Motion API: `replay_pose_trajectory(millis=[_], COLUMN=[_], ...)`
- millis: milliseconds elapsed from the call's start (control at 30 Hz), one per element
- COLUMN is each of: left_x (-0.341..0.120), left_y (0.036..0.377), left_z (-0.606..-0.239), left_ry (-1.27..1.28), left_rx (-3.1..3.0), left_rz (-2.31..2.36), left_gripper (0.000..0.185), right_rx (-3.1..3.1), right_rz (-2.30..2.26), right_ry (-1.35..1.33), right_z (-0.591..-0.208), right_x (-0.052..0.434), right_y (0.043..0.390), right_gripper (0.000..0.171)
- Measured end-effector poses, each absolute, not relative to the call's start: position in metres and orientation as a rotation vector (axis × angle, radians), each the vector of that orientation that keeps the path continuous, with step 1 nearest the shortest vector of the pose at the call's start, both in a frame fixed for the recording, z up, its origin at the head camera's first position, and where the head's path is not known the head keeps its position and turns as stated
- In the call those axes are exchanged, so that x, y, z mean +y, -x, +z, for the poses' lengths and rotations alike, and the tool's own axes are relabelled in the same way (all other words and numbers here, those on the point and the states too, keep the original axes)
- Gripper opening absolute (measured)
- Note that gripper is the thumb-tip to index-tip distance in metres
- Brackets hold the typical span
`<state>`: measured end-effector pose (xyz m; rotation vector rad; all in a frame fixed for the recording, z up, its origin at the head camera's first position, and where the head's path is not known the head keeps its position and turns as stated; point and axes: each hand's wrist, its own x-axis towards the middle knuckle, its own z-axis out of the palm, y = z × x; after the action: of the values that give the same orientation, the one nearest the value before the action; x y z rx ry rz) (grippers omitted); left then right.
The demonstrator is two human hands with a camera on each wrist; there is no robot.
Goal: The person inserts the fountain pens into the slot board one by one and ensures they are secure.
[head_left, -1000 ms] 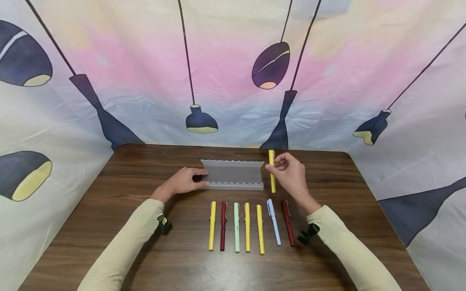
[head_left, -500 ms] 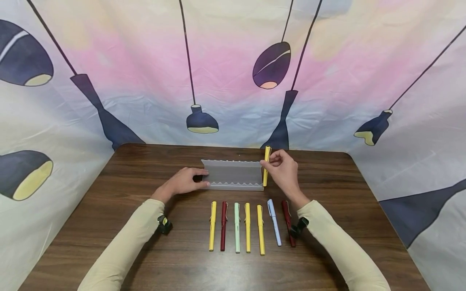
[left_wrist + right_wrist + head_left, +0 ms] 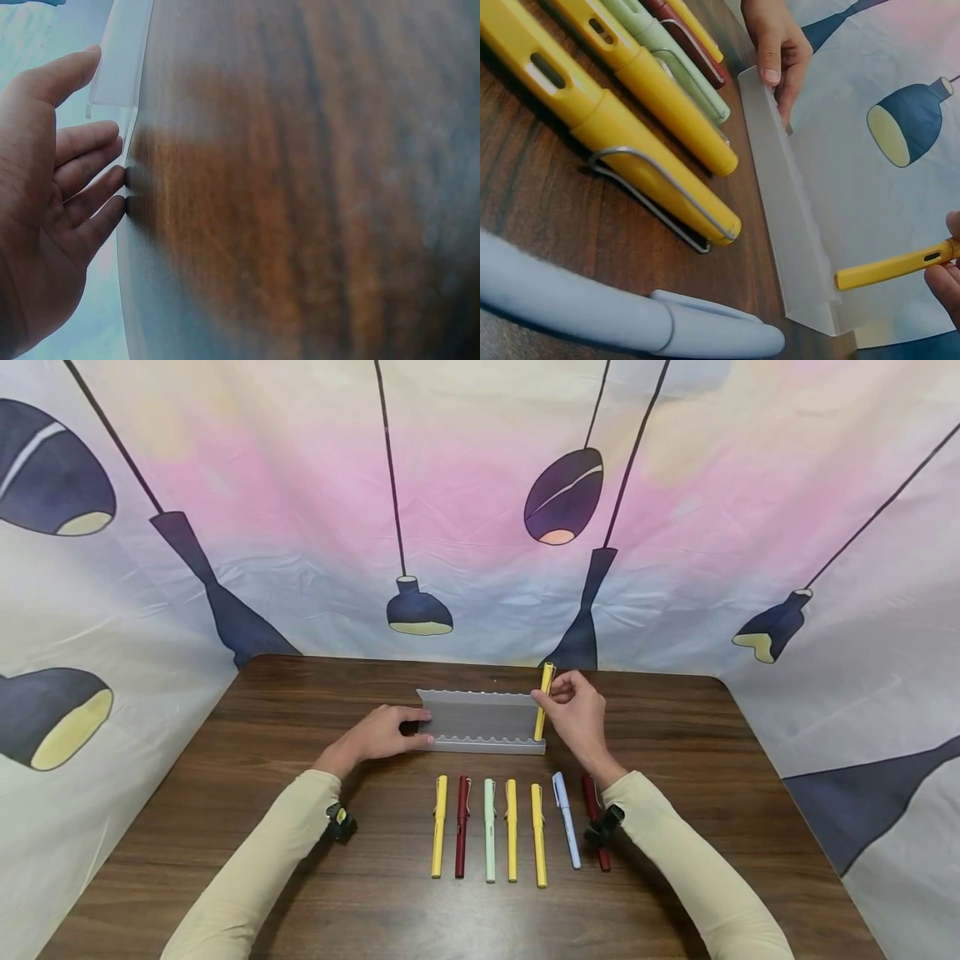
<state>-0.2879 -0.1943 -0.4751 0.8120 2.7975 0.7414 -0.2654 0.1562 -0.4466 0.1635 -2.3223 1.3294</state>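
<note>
Head view: wooden table [image 3: 262, 735] ringed by lamp-printed cloth [image 3: 225, 527]

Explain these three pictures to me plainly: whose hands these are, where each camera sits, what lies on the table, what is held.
A person wears three cameras: one on the head, one on each wrist. The head view shows both hands over a dark wooden table. The left hand rests straight fingers against the end of a frosted clear plastic pen rack. The right hand pinches a yellow plastic pen at the rack's other end. Seven capped pens lie in a row in front of the rack: yellow, dark red, pale green, pale blue.
</note>
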Motion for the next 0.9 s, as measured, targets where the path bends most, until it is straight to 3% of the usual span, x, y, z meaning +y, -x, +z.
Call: replay_pose_trajectory(millis=[467,900], left_x=[-0.196,-0.194], left_y=[0.289,0.289], left_z=[-0.477,-0.475], left_ry=[-0.811,-0.804], left_rx=[2.794,2.785], left_rz=[0.736,0.727], left_gripper=[0.065,0.063], right_rx=[-2.374,-2.423], right_rz=[1.281,1.121], right_ry=[-0.189,-0.293], right_z=[-0.457,-0.461], right_x=[0.155,0.153], right_y=[0.263,0.263], right_gripper=[0.033,0.061])
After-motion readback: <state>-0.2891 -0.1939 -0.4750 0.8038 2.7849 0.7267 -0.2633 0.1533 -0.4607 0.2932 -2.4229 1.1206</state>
